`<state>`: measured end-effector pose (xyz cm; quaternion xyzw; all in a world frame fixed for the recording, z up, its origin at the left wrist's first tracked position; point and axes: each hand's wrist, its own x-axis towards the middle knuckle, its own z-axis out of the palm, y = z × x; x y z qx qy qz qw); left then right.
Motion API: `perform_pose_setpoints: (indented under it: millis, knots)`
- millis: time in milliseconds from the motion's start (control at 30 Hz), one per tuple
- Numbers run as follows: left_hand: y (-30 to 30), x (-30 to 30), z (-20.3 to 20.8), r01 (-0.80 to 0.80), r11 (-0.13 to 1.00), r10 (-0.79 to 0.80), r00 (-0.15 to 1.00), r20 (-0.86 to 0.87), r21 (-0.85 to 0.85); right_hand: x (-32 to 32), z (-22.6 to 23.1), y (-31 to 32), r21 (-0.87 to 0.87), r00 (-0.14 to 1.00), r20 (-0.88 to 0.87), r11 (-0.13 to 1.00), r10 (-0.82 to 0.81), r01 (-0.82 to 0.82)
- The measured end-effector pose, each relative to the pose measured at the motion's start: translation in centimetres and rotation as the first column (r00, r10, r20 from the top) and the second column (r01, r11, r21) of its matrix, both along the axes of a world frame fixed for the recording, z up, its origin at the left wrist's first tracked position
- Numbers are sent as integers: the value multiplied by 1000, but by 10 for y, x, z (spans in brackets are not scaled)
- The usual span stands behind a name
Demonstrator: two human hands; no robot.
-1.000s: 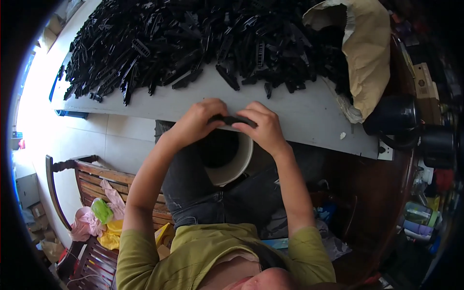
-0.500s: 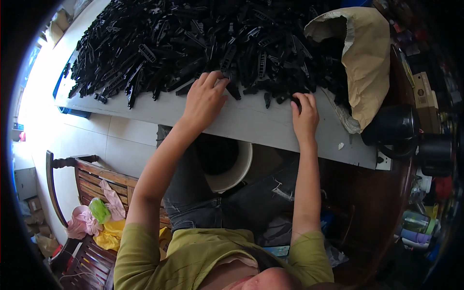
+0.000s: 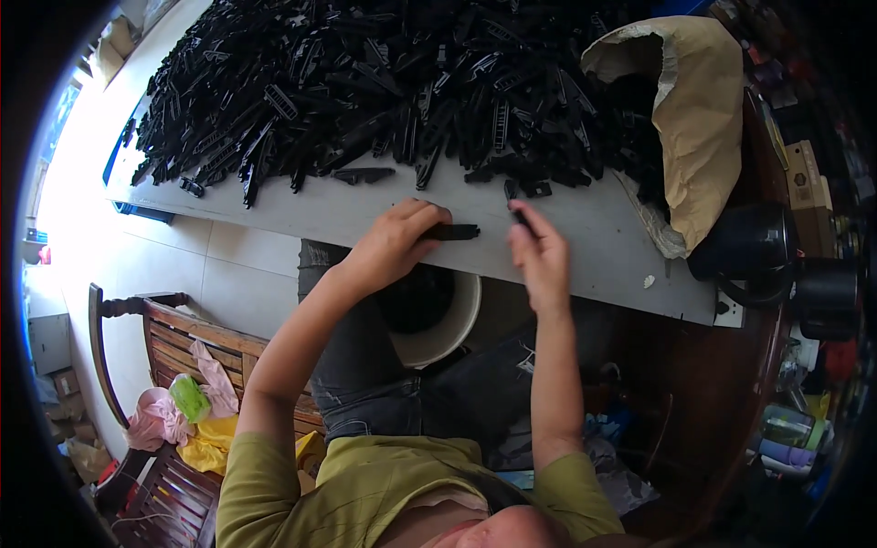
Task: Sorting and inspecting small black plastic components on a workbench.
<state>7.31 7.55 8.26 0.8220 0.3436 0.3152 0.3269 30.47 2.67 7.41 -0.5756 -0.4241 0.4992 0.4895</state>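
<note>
My left hand (image 3: 397,239) is closed on one end of a long black plastic part (image 3: 455,232), held level near the table's front edge with its free end pointing right. Facing it, my right hand (image 3: 543,258) pinches a small dark piece (image 3: 521,216) between thumb and fingers; its exact shape is hard to make out. The two held pieces are apart. Beyond my hands a large heap of black plastic parts (image 3: 320,100) covers the back of the grey table (image 3: 603,242). A single black part (image 3: 364,174) lies at the heap's front edge.
An open brown paper sack (image 3: 703,119) with black pieces at its mouth lies on the right. Beside it stands a black mug-like container (image 3: 744,239). Below the table edge, a white bucket (image 3: 464,320) sits between my legs. A wooden chair (image 3: 201,329) holding cloths is at left.
Both hands have drawn back from the heap toward me and closer together. The left now holds a long black part, and the right has brought a small dark piece toward it.
</note>
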Motion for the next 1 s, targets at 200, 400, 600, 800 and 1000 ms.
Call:
perform_pose_setpoints:
  millis: [200, 400, 600, 800, 1000]
  knots:
    - [12, -6, -13, 37, 991, -19, 990, 136, -128, -26, 7, 11, 381, 630, 773, 847, -72, -371]
    - [17, 0, -10, 94, 966, -53, 984, 170, -240, -24, 14, 17, 355, 613, 789, 797, 25, -489]
    - [6, -6, -13, 77, 995, -74, 996, 59, -62, -33, 3, 8, 382, 666, 746, 805, 22, -455]
    - [-40, -38, 13, 157, 984, -161, 986, -39, -88, 59, 6, 15, 458, 569, 758, 881, -318, -117]
    - [-39, -60, 22, -75, 990, 95, 979, -178, 119, 162, -6, 72, 496, -148, 864, 865, -482, 76]
